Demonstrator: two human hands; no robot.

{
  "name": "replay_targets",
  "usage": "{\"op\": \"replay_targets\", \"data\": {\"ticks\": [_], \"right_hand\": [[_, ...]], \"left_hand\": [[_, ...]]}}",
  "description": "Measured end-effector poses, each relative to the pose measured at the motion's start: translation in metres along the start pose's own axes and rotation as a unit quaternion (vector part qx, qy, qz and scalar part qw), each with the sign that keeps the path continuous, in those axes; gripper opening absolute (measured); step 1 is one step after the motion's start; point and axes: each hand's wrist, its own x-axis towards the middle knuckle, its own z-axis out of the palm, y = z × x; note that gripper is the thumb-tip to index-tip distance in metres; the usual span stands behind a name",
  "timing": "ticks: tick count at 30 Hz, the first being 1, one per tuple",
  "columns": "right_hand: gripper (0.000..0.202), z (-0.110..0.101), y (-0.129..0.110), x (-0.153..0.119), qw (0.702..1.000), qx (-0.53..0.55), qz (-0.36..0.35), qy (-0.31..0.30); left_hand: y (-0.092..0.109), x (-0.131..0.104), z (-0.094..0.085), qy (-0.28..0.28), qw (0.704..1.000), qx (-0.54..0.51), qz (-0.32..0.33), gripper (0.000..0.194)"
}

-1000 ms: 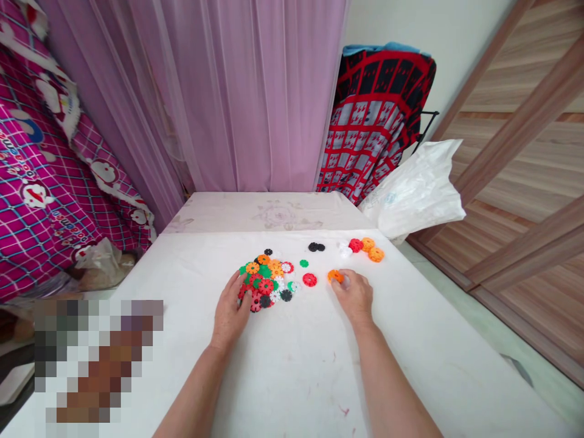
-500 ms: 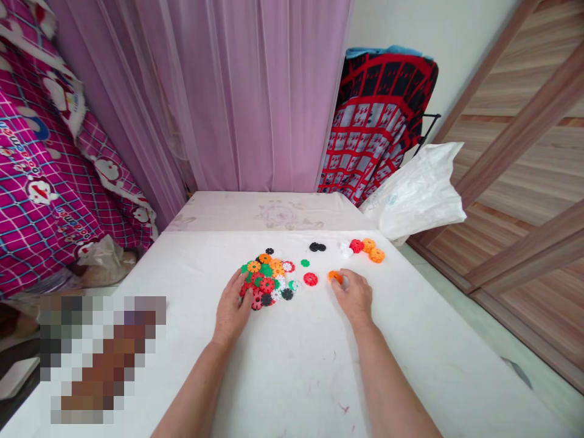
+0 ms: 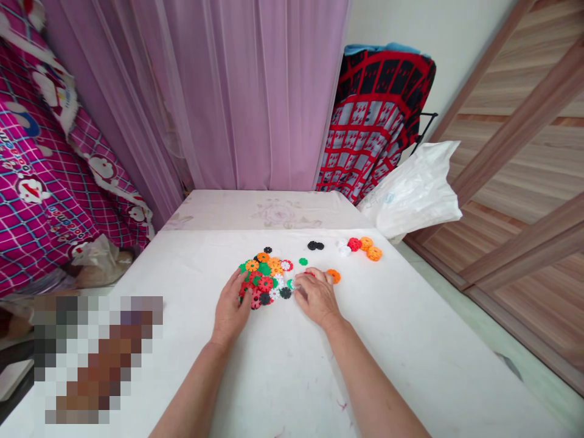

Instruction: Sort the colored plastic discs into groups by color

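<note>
A pile of notched plastic discs [image 3: 265, 283] in red, green, orange, white and black lies on the white-covered table. My left hand [image 3: 232, 307] rests at the pile's left edge, fingers apart and touching it. Just right of the pile is my right hand [image 3: 318, 296], fingers spread over a red disc that it mostly covers. An orange disc [image 3: 334, 277] lies beside its right edge. Behind this hand sits a green disc [image 3: 303, 261].
Farther back are black discs [image 3: 315, 246]. Red [image 3: 354, 244], white [image 3: 344, 248] and orange discs [image 3: 374, 253] lie back right. A white plastic bag [image 3: 413, 191] stands at the table's right rear edge. Purple curtains [image 3: 246, 91] hang behind.
My right hand has let go of the orange disc and moved left, over the red disc near the pile. My left hand has stayed at the pile.
</note>
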Motion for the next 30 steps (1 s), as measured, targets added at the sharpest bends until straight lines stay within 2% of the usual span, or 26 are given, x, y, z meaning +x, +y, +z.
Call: {"op": "replay_targets", "data": {"ticks": [4, 10, 14, 20, 25, 30], "right_hand": [[0.009, 0.0, -0.002, 0.0, 1.0, 0.008, 0.004, -0.009], [0.008, 0.005, -0.003, 0.001, 1.0, 0.016, 0.016, 0.018], [0.007, 0.002, 0.002, -0.01, 0.999, 0.01, 0.025, 0.038], [0.007, -0.003, 0.013, -0.029, 0.997, -0.012, 0.066, 0.034], [0.008, -0.001, 0.016, -0.029, 0.998, -0.019, 0.054, 0.034], [0.012, -0.004, 0.011, -0.026, 0.997, -0.009, 0.046, 0.064]], "left_hand": [[0.002, 0.0, 0.0, -0.005, 1.0, 0.005, 0.002, 0.045], [0.003, 0.0, -0.002, -0.009, 1.0, 0.003, -0.002, 0.045], [0.004, 0.0, -0.003, -0.012, 1.0, -0.002, -0.005, 0.044], [0.002, -0.001, -0.002, -0.017, 1.0, 0.003, -0.011, 0.045], [0.002, -0.001, 0.0, -0.008, 1.0, 0.004, -0.006, 0.045], [0.002, -0.001, 0.0, -0.008, 1.0, 0.003, -0.015, 0.045]]}}
